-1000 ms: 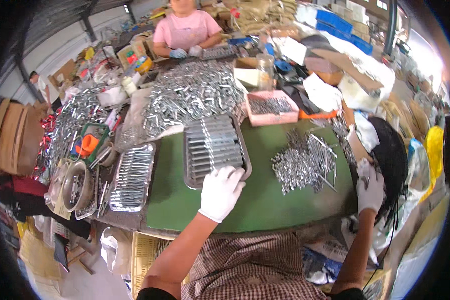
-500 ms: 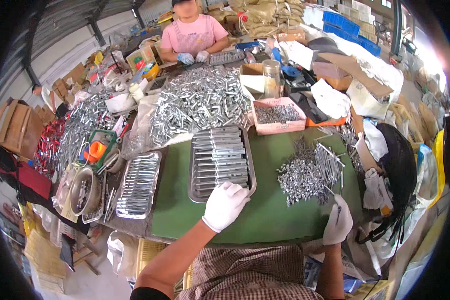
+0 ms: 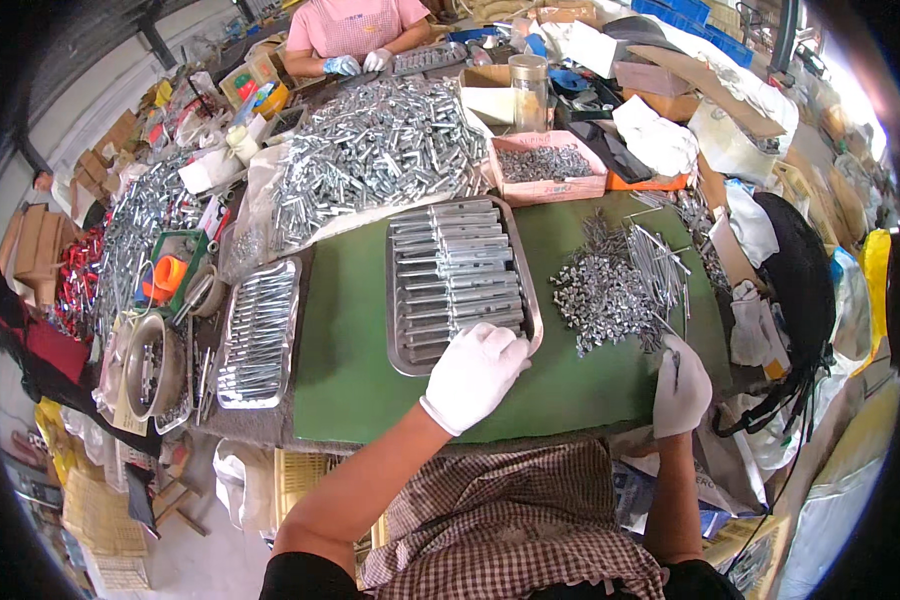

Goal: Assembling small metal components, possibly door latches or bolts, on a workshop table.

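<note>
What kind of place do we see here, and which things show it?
It is most likely a workshop or small factory for metal parts: there is a big heap of loose metal pieces, a tray with metal parts laid in rows, and a gloved worker opposite.

Your head camera, left of a fisheye pair, looks forward and down over the green tabletop (image 3: 348, 300), upright and unmirrored. Your left hand (image 3: 477, 379) and right hand (image 3: 682, 390) are near it, below mid-frame. The co-worker (image 3: 358, 28) opposite is farther off, cropped at top; straight edges bow toward the rim.
</note>
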Available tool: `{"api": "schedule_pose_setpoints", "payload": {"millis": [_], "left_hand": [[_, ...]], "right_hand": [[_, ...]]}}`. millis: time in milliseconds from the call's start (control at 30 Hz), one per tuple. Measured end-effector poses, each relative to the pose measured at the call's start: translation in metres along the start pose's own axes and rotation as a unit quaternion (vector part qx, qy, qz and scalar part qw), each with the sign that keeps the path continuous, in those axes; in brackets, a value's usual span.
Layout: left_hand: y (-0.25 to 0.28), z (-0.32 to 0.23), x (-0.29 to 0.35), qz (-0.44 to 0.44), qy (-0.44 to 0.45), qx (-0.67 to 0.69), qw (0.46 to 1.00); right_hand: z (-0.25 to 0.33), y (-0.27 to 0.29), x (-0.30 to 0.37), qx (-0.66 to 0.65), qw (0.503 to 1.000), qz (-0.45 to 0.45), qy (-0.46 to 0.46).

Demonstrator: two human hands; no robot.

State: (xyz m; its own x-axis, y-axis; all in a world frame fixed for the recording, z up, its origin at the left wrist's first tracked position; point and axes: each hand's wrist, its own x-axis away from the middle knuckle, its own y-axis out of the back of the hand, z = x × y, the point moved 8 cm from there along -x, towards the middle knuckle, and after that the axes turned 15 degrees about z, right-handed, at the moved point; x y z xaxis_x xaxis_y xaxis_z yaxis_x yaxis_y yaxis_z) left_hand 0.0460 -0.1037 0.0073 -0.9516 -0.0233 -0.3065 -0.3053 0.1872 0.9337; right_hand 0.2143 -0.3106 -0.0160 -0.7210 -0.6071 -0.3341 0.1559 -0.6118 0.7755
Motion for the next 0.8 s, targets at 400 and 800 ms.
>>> {"api": "schedule_pose_setpoints", "payload": {"millis": [400,800], "left_hand": [[0.031,0.112,-0.041,-0.036,0.161,-0.131,0.978],[0.03,0.131,-0.046,-0.003,0.184,-0.081,0.98]], "right_hand": [[0.004,0.001,0.001,0.014,1.0,-0.019,0.02],[0.003,0.007,0.003,-0.011,0.998,-0.048,0.05]]}}
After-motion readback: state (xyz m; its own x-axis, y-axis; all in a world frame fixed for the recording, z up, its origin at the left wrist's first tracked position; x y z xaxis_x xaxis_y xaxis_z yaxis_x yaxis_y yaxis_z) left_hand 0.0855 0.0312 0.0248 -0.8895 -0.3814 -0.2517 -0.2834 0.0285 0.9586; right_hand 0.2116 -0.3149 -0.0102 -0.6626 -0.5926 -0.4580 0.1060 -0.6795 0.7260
